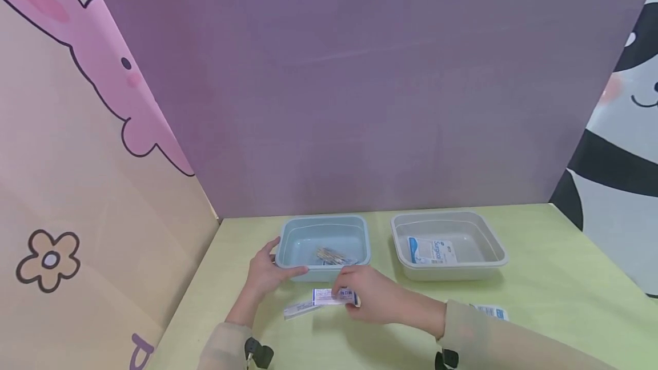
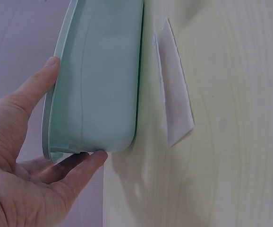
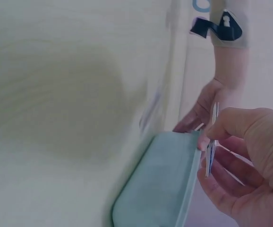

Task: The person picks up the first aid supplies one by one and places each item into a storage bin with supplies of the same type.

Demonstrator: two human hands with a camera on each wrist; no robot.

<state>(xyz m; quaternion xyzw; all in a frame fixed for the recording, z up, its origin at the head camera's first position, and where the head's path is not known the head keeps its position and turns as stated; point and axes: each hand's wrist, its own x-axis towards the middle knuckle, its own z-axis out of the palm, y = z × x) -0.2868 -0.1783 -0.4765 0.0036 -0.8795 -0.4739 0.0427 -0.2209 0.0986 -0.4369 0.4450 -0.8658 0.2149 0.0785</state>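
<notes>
My left hand (image 1: 269, 273) holds the light blue plastic basin (image 1: 303, 238) at its near left corner. In the left wrist view the thumb lies on the basin's rim and the fingertips are against its end wall. Between thumb and fingers, my right hand (image 1: 372, 296) pinches a thin white packet with purple print (image 1: 326, 297), in front of the basin. The right wrist view shows this packet (image 3: 210, 161) edge-on. A folded white paper piece (image 2: 176, 99) lies on the table near the basin. Inside the basin is a bundle of thin tan sticks (image 1: 331, 255).
To the right stands a grey-white basin (image 1: 462, 272) with a blue and white packet (image 1: 432, 250) in it. Another blue and white packet (image 1: 492, 312) lies on the table, partly behind my right sleeve. A purple panel (image 1: 360, 101) rises behind the pale green table (image 1: 555, 278).
</notes>
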